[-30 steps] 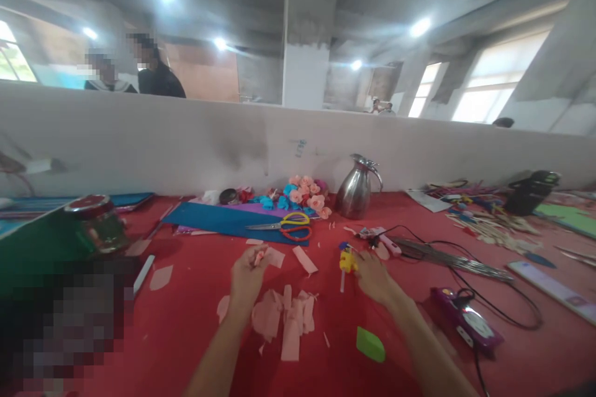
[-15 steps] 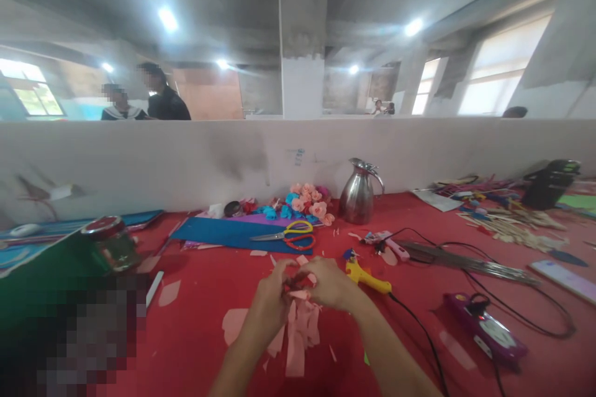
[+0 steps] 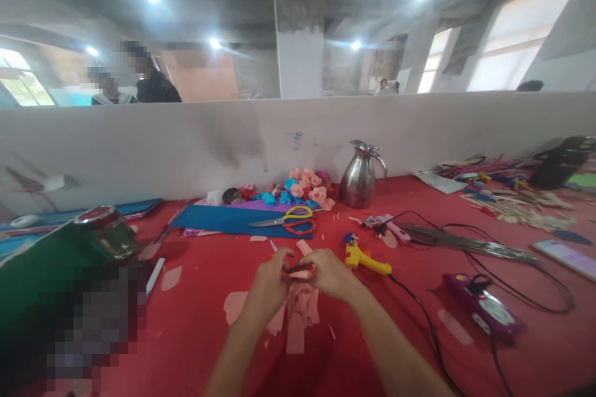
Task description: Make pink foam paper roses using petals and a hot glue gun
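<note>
Close together above the red table, my left hand and my right hand pinch a small piece of pink paper between them. Its exact shape is partly covered by the fingers. Several cut pink paper strips lie in a loose pile right below the hands, with a larger pink sheet to the left of the pile. Just beyond the hands, scissors with one yellow and one red handle rest on folded blue paper. A yellow glue gun lies right of my right hand.
Pink and blue paper flowers and a steel jug stand at the back by the partition. To the right are a purple power strip, cables and a bundle of wires. A lidded jar is at left.
The camera view has tilted down a little, so the table appears higher. Both hands stay together at the pink paper, with the fingers slightly shifted around it.
</note>
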Available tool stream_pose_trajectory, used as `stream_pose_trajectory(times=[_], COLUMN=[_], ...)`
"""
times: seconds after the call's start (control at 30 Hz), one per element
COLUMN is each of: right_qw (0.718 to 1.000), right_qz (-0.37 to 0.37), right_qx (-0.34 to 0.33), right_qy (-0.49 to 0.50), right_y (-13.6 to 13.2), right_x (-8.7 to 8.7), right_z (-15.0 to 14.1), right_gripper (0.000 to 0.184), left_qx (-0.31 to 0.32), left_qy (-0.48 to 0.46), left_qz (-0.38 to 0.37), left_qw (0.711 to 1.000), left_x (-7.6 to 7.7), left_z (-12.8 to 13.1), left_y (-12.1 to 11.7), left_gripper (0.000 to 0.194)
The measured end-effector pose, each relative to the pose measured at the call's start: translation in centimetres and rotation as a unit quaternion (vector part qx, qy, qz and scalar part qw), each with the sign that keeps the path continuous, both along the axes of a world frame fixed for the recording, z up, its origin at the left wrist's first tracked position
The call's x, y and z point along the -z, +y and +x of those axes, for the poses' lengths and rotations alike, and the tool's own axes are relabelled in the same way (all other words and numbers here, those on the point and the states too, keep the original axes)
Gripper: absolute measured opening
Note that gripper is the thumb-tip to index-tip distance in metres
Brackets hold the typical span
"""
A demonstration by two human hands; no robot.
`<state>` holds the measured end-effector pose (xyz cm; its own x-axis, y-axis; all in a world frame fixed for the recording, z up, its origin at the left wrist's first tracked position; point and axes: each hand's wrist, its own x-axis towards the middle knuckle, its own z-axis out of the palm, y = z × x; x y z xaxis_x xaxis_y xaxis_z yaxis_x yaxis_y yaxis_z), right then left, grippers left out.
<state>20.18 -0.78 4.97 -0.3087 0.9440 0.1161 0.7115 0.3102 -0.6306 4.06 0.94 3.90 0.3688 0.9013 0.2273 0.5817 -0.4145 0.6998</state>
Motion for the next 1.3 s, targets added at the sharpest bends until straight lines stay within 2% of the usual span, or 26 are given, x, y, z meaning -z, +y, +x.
stream_pose_trajectory(times=[0.13, 0.27, 0.4, 0.5, 0.6, 0.77, 0.97, 1.13, 1.3], right_qw=[0.998, 0.981, 0.94, 0.899, 0.862, 0.837, 0.803, 0.803, 0.801], right_qz=[-0.003, 0.009, 0.02, -0.015, -0.032, -0.026, -0.035, -0.041, -0.058], right_qx=[0.031, 0.093, 0.179, 0.2, 0.211, 0.213, 0.225, 0.222, 0.217], right_qy=[0.052, 0.169, 0.29, 0.389, 0.459, 0.504, 0.551, 0.551, 0.556], right_y=[0.2, 0.7, 1.3, 1.6, 1.6, 1.8, 1.9, 1.9, 1.9], right_x=[0.4, 1.0, 1.8, 2.1, 2.1, 2.4, 2.6, 2.6, 2.5], right_z=[0.3, 0.4, 0.6, 0.8, 0.9, 0.9, 0.7, 0.5, 0.1], right_gripper=[0.016, 0.016, 0.018, 0.022, 0.025, 0.025, 0.023, 0.024, 0.028], left_qx=[-0.003, -0.067, -0.084, -0.083, -0.059, -0.069, -0.076, -0.091, -0.064], left_qy=[-0.073, -0.182, -0.294, -0.374, -0.414, -0.446, -0.515, -0.56, -0.547], left_qz=[-0.037, -0.062, -0.068, -0.103, -0.141, -0.185, -0.219, -0.257, -0.329], left_qw=[0.997, 0.979, 0.95, 0.918, 0.897, 0.873, 0.825, 0.783, 0.767], left_x=[0.1, 1.0, 2.3, 3.0, 3.4, 3.8, 3.2, 2.8, 2.5], left_z=[0.3, -0.1, -1.2, -1.5, -1.3, -0.5, 0.3, 0.3, 0.5], left_y=[0.0, 0.1, 0.3, 0.4, 0.5, 0.3, -0.2, -0.2, -0.5], left_gripper=[0.019, 0.024, 0.02, 0.022, 0.024, 0.03, 0.021, 0.025, 0.027])
